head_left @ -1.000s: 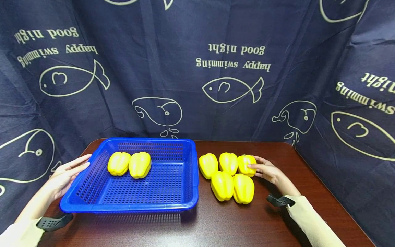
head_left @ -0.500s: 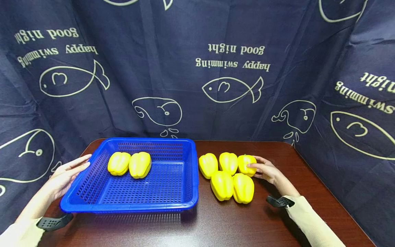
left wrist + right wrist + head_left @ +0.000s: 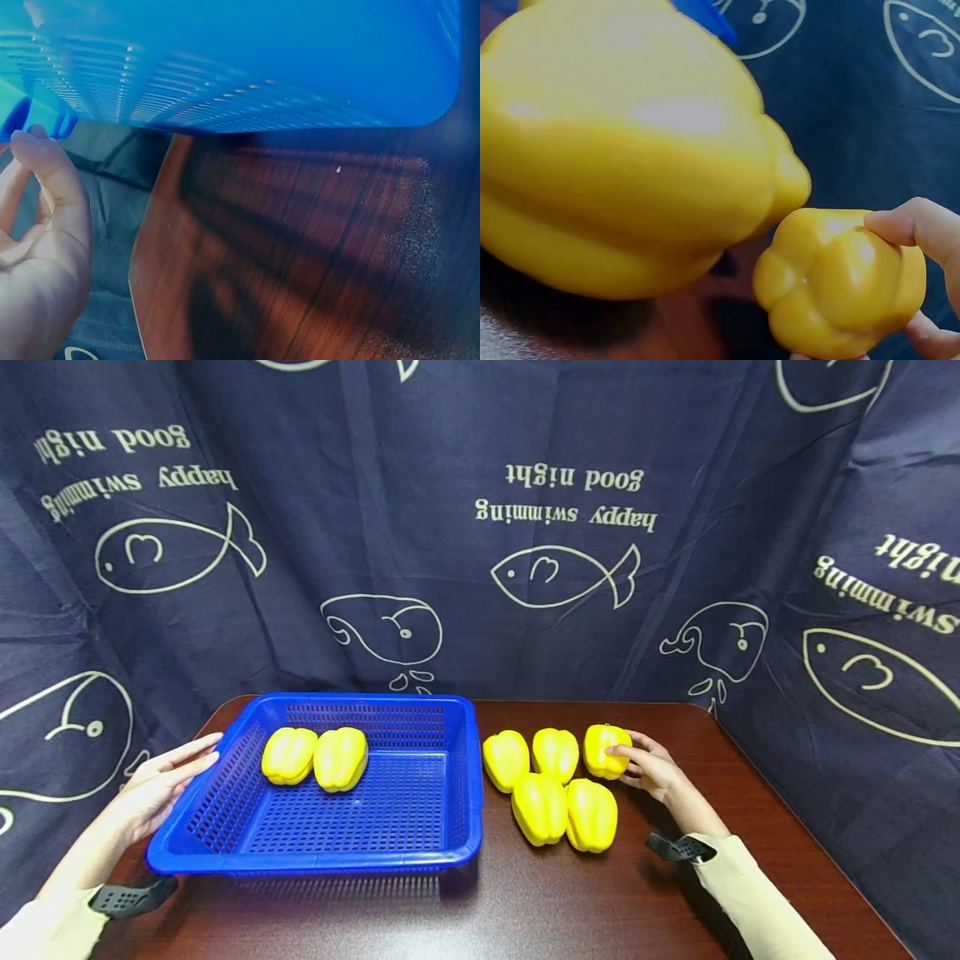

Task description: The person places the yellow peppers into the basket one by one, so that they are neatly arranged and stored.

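Head view: my right hand [image 3: 651,768] grips a glossy yellow lobed bell pepper [image 3: 603,752] at the right end of the back row, a small gap separating it from the next one. Right wrist view confirms digits on differing sides of it; whether its base touches the brown wood-grain desk [image 3: 570,910] cannot be told. Maintain opposed contact: the skin appears smooth, so a one-sided hold would probably let it roll. Raise vertically before any sideways motion, as four loose yellow bell peppers [image 3: 540,808] lie clustered to its left and nearer me, and would likely shift if struck. Keep the black wrist strap [image 3: 678,849] clear of them. Left hand [image 3: 157,789]: fingertips touch the left rim of a blue rectangular slotted plastic basket [image 3: 315,862]; I cannot tell whether they pinch it. Two more yellow bell peppers [image 3: 341,760] lie side by side in its far left part. Its right wall, just beside the leftmost loose pepper, would obstruct low leftward travel. Behind the desk hangs a dark blue fish-printed fabric curtain [image 3: 420,468].
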`<state>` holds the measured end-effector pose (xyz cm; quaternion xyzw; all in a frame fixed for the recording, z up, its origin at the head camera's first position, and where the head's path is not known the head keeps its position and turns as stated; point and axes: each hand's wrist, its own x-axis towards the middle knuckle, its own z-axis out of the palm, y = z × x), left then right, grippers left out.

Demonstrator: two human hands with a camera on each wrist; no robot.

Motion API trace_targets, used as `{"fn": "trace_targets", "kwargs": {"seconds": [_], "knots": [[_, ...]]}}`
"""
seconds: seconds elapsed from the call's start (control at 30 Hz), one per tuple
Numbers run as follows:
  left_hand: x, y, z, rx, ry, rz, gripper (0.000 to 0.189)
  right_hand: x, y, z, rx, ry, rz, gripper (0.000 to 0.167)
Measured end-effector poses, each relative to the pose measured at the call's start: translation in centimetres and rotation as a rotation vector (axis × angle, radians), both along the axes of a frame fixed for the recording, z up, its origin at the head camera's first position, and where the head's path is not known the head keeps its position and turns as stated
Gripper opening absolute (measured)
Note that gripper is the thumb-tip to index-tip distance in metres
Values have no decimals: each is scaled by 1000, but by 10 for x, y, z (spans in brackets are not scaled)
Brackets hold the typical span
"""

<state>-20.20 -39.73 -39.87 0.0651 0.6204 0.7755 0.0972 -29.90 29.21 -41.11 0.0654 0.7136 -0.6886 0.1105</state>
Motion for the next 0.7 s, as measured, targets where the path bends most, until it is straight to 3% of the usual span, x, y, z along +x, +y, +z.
{"fn": "trace_targets", "kwargs": {"seconds": [0.2, 0.7], "knots": [[2, 1, 1, -12, 1, 7, 40, 6, 4, 12, -51, 23, 2, 35], [1, 2, 1, 3, 8, 6, 39, 22, -9, 31, -75, 114, 22, 33]]}}
